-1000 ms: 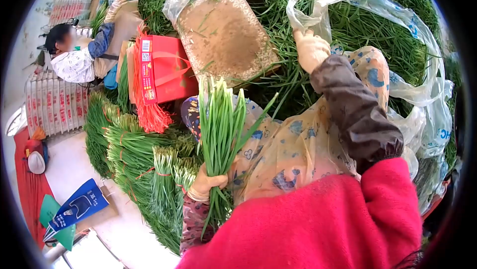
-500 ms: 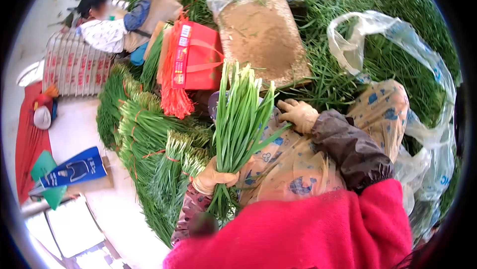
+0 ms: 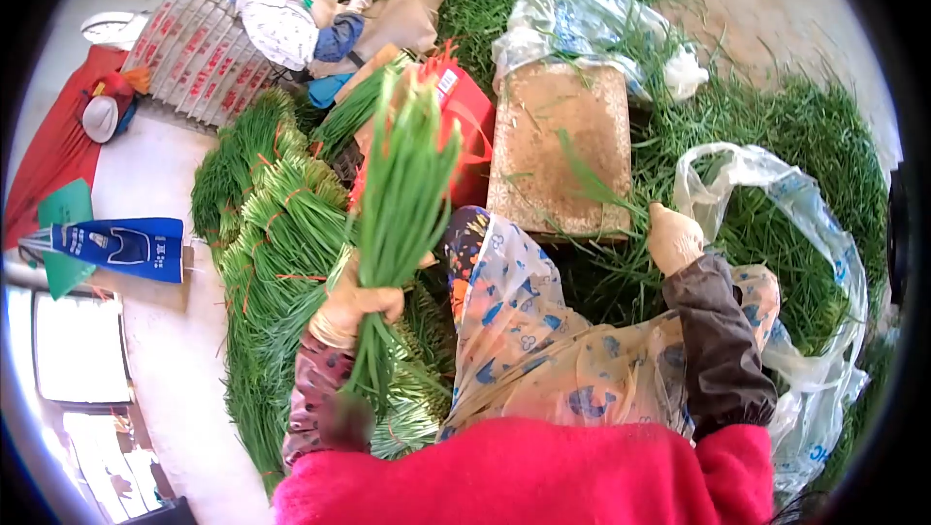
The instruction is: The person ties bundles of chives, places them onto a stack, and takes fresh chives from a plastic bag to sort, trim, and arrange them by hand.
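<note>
My left hand (image 3: 361, 310), in a pale glove, is wrapped round the lower part of a bunch of garlic chives (image 3: 405, 186), held upright with the pale ends up. Some loose chive leaves (image 3: 599, 186) stick out from my gloved right hand (image 3: 676, 238), which is closed on them at the right edge of the dirt-covered board (image 3: 558, 147). Below and left of the held bunch lie several tied bundles of chives (image 3: 291, 210). A red bag with red ties (image 3: 472, 123) stands partly behind the held bunch.
Loose chives (image 3: 786, 118) are heaped right of the board, with a clear plastic bag (image 3: 766, 161) on them. A co-worker (image 3: 281, 21) sits at the upper left by striped sacking (image 3: 199, 50). A blue box (image 3: 126, 249) lies at the left.
My left hand has moved left and up with the bunch. My right hand has gone from my lap to the board's right edge and now has loose leaves. The view has shifted.
</note>
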A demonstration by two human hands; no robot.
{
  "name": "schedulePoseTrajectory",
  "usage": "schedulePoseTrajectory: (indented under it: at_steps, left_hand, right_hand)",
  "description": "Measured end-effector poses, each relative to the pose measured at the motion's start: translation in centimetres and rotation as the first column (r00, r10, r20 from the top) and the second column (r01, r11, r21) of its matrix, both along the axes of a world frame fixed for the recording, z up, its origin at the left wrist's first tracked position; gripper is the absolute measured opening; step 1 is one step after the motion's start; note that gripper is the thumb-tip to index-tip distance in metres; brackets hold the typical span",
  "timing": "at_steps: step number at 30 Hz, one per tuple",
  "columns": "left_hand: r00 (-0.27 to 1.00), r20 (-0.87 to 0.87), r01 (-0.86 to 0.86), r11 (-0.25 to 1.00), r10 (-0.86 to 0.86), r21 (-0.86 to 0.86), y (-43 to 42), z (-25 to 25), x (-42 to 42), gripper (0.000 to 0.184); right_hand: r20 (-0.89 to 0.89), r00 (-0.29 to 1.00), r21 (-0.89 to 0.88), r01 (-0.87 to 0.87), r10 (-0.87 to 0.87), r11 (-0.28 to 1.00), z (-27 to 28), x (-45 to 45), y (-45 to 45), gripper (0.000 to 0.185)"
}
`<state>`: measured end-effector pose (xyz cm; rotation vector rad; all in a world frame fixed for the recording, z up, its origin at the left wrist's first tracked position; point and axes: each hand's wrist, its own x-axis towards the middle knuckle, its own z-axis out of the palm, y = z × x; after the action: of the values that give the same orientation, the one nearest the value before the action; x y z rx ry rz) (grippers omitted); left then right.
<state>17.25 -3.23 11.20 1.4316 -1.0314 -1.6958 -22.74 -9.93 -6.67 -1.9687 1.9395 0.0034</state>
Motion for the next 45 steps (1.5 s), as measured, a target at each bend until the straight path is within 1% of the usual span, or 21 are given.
schedulePoseTrajectory:
  at_steps: [2, 4, 5, 6, 9, 10, 12, 14, 15, 16, 18, 21, 24, 27, 30, 34, 38, 39, 40, 42, 45]
  left_hand:
    - [0.999, -0.025, 0.033, 0.991, -0.036, -0.133, -1.6, 1.8, 1.4, 0.073]
    - [1.000, 0.019, 0.003, 0.982, 0.000, -0.189, -2.6, 4.0, 1.6, 0.071]
    - [0.990, 0.143, 0.015, 0.986, 0.010, -0.167, -2.9, 4.5, 2.1, 0.072]
    - [0.989, 0.147, 0.020, 0.984, 0.006, -0.177, -3.0, 5.2, 1.5, 0.072]
    - [0.904, 0.409, 0.183, 0.976, -0.121, -0.115, -2.5, 4.2, -0.4, 0.073]
    - [0.882, 0.445, 0.240, 0.961, -0.156, -0.139, -1.7, 1.8, -0.7, 0.075]
    - [0.742, 0.641, 0.503, 0.794, -0.196, -0.341, 0.3, -4.3, -1.3, 0.078]
    - [0.623, 0.726, 0.509, 0.856, -0.292, -0.092, 3.4, -7.8, -2.7, 0.078]
    - [0.459, 0.863, 0.611, 0.780, -0.210, -0.135, 4.7, -9.5, -3.4, 0.081]
    - [0.252, 0.930, 0.576, 0.814, -0.266, 0.076, 6.2, -10.5, -3.9, 0.086]
    - [0.184, 0.969, 0.587, 0.809, -0.163, 0.025, 7.6, -11.4, -4.6, 0.092]
    - [0.160, 0.978, 0.568, 0.822, -0.135, 0.021, 8.1, -12.5, -4.3, 0.098]
    - [0.123, 0.986, 0.572, 0.820, -0.111, 0.021, 8.2, -13.1, -4.1, 0.097]
    - [0.130, 0.982, 0.552, 0.832, -0.139, 0.045, 8.0, -12.9, -4.5, 0.097]
    - [0.135, 0.983, 0.557, 0.830, -0.124, 0.028, 7.8, -13.0, -4.7, 0.097]
    - [0.125, 0.985, 0.547, 0.836, -0.115, 0.029, 7.9, -12.9, -5.4, 0.093]
    - [0.109, 0.989, 0.509, 0.860, -0.098, 0.029, 8.7, -13.9, -4.6, 0.093]
    - [0.106, 0.992, 0.517, 0.856, -0.074, 0.008, 8.8, -14.2, -4.2, 0.094]
    - [0.106, 0.993, 0.525, 0.851, -0.050, -0.013, 9.0, -14.6, -4.0, 0.095]
    - [0.127, 0.991, 0.520, 0.853, -0.031, -0.040, 9.3, -15.0, -3.8, 0.094]
    - [0.158, 0.987, 0.554, 0.826, 0.019, -0.104, 9.2, -15.0, -3.7, 0.093]
  right_hand:
    - [0.049, 0.996, -0.161, -0.067, 0.076, 0.985, 2.7, 2.4, -0.1, 0.020]
    - [-0.060, 0.970, -0.194, -0.243, 0.236, 0.950, 7.1, 6.3, 0.8, 0.014]
    - [-0.059, 0.947, -0.175, -0.322, 0.317, 0.930, 8.9, 8.3, 1.6, 0.014]
    - [0.055, 0.900, -0.172, -0.419, 0.433, 0.892, 10.1, 9.6, 2.4, 0.014]
    - [0.184, 0.857, 0.193, -0.512, 0.482, 0.837, 8.7, 13.6, 4.3, 0.026]
    - [0.150, 0.825, -0.056, -0.543, 0.545, 0.838, 6.9, 13.9, 5.6, 0.026]
    - [0.213, 0.816, -0.053, -0.539, 0.537, 0.841, 5.5, 13.4, 6.7, 0.022]
    - [0.198, 0.862, -0.129, -0.449, 0.466, 0.884, 3.3, 13.2, 8.0, 0.016]
    - [0.203, 0.858, -0.053, -0.472, 0.473, 0.880, 3.0, 12.6, 8.2, 0.016]
    - [0.207, 0.851, 0.019, -0.496, 0.482, 0.868, 3.1, 11.9, 8.0, 0.015]
    - [0.226, 0.857, 0.201, -0.505, 0.462, 0.839, 3.4, 11.2, 7.6, 0.014]
    - [0.203, 0.886, 0.107, -0.444, 0.418, 0.890, 3.7, 8.5, 7.5, 0.014]
    - [-0.009, 0.986, 0.276, -0.156, 0.165, 0.948, 6.3, 7.0, 5.7, 0.022]
    - [0.218, 0.913, -0.262, -0.285, 0.344, 0.922, 8.1, 6.9, 6.4, 0.023]
    - [0.104, 0.771, -0.561, -0.476, 0.628, 0.677, 6.5, 10.8, 7.1, 0.039]
    - [0.164, 0.545, -0.686, -0.536, 0.822, 0.492, 4.1, 14.0, 6.9, 0.039]
    - [0.344, 0.409, -0.591, -0.605, 0.845, 0.533, 5.0, 12.5, 7.1, 0.030]
    - [0.783, 0.400, -0.365, -0.323, 0.476, 0.873, 5.8, 11.5, 7.2, 0.023]
    - [0.977, 0.213, 0.049, -0.077, -0.031, 0.996, 6.5, 10.4, 7.3, 0.018]
    - [0.946, 0.005, 0.312, 0.264, -0.325, 0.913, 6.7, 7.5, 5.0, 0.015]
    - [0.896, -0.338, 0.422, 0.444, -0.289, 0.791, 3.6, 1.6, 2.4, 0.019]
